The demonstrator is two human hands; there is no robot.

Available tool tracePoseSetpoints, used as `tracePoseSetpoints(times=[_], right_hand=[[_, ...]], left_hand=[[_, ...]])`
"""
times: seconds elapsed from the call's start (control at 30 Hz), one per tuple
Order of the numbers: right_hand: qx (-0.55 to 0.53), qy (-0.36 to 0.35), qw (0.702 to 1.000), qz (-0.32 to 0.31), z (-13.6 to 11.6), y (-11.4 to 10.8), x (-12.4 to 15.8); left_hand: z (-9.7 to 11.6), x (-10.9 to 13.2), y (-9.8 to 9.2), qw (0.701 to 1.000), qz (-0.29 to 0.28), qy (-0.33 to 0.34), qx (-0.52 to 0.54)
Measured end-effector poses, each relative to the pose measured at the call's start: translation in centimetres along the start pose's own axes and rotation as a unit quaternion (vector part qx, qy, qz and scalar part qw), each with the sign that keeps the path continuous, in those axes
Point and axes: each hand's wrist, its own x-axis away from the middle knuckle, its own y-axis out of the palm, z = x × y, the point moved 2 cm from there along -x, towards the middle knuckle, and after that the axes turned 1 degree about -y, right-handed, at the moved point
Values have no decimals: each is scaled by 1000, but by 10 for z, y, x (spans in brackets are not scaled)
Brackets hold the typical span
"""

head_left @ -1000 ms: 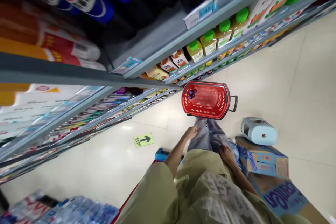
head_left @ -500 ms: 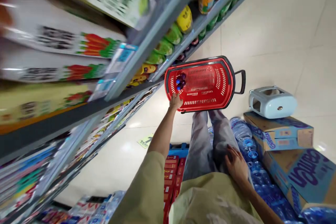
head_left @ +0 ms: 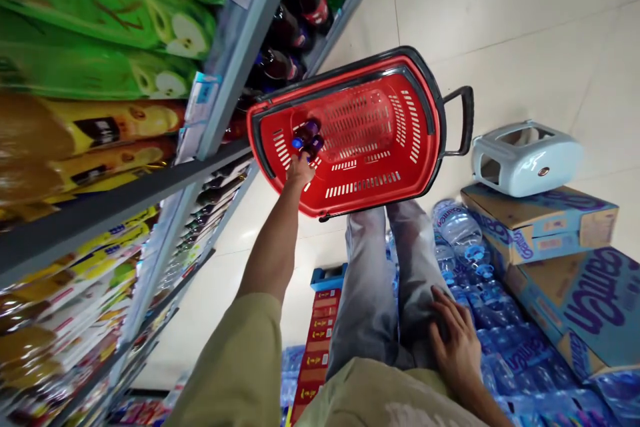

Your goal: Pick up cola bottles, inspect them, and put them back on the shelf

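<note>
A red shopping basket (head_left: 410, 167) with a black rim and handle stands on the pale floor ahead of my legs. Two dark bottles with purple-blue caps (head_left: 307, 138) stand in its left end. My left hand (head_left: 301, 169) reaches down into the basket and touches those bottles; its fingers are hidden behind the hand. My right hand (head_left: 457, 340) lies flat on my right thigh with the fingers spread, holding nothing.
Shelves of drink bottles (head_left: 100, 67) run along the left. Cardboard cartons (head_left: 545, 227) sit at right with a pale blue appliance (head_left: 525, 157) on top. Shrink-wrapped water bottles (head_left: 480, 307) and red cases (head_left: 320, 327) lie by my feet.
I have bent lower and the view dropped down the shelves. My left arm stretched forward from beside my leg into the basket. My right hand stayed on the thigh.
</note>
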Motion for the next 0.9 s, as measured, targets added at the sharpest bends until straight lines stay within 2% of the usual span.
tracePoseSetpoints(times=[0.2, 0.4, 0.57, 0.73, 0.8, 0.9], right_hand=[[-3, 6, 1000, 5, -4, 6, 2], [2, -9, 1000, 9, 3, 11, 9], [14, -12, 1000, 2, 7, 15, 18], [20, 3, 1000, -4, -3, 12, 24], [32, 0, 999, -5, -9, 10, 27], [61, -32, 997, 15, -17, 10, 33]], left_hand=[[7, 5, 3, 997, -22, 14, -68], [8, 39, 8, 993, -36, 47, -98], [10, 91, 15, 992, -52, 58, -104], [19, 158, 27, 993, -58, 59, -85], [20, 187, 24, 994, -50, 66, -76], [14, 230, 9, 994, -31, 85, -66]])
